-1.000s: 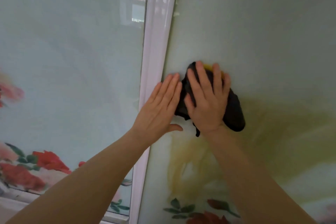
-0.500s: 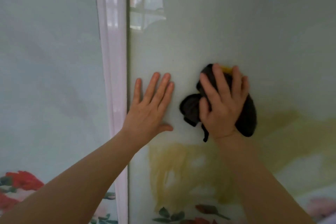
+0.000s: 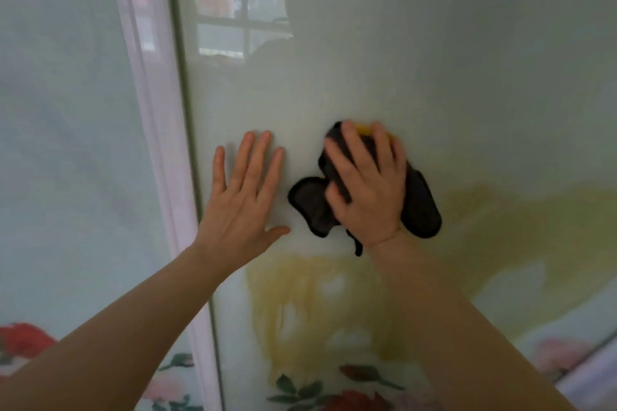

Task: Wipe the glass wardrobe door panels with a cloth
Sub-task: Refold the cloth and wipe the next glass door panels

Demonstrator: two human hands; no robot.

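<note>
From the head camera, two bare forearms reach up and forward to a glossy pale-green glass wardrobe door panel [image 3: 434, 60] that fills the middle and right of the picture. The right hand [image 3: 369, 192] lies on a crumpled black cloth with a yellow patch at its top [image 3: 312, 205], fingers spread and only slightly bent over the bunched fabric, pressing it flat against the glass rather than closing round it. The cloth sits well in from the panel's left edge and about halfway up the visible glass; dark folds stick out to the left of the palm, to the right beyond the little-finger side, and in a thin tail below the wrist. The left hand [image 3: 245, 200] is laid flat on the same panel just left of the cloth — fingers straight and fanned, thumb out toward the cloth but not touching it, holding nothing. Close to the left of that hand runs a white vertical frame strip [image 3: 157, 143], and beyond it is a second pale glass panel [image 3: 66, 110]. A smeared yellow printed patch [image 3: 317, 304] spreads below both hands, with red flowers and green leaves [image 3: 350, 390] along the bottom edge of the panels. A window reflection [image 3: 240, 0] shows near the top of the wiped panel.
</note>
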